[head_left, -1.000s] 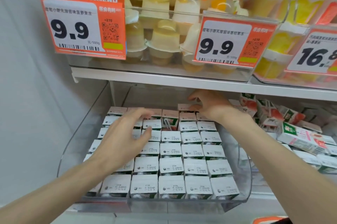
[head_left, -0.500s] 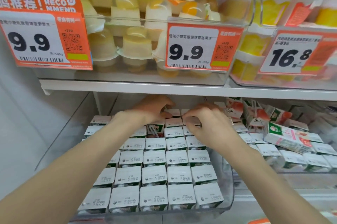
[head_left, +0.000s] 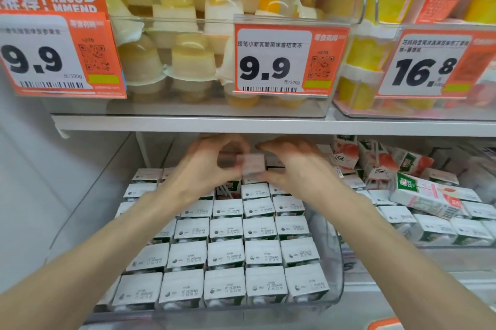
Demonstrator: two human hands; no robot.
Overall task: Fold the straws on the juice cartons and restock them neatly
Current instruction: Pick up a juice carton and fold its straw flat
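The left hand (head_left: 212,168) has moved from the near left of the clear tray (head_left: 338,276) to join the right hand (head_left: 295,168) at its far end, and both now pinch one blurred juice carton (head_left: 253,164) lifted just above the rows, presumably ready for straw folding.

One wide-angle camera, worn on the head, faces forward and slightly down into a shop shelf (head_left: 188,124) from close up. Its edge crosses mid-frame, with price tags (head_left: 271,61) from 10 to 2 o'clock and a clear bin (head_left: 338,286) at 6. The left hand (head_left: 209,166) enters from 7 o'clock and the right hand (head_left: 295,166) from 5. They meet near centre, seemingly blurred by motion.
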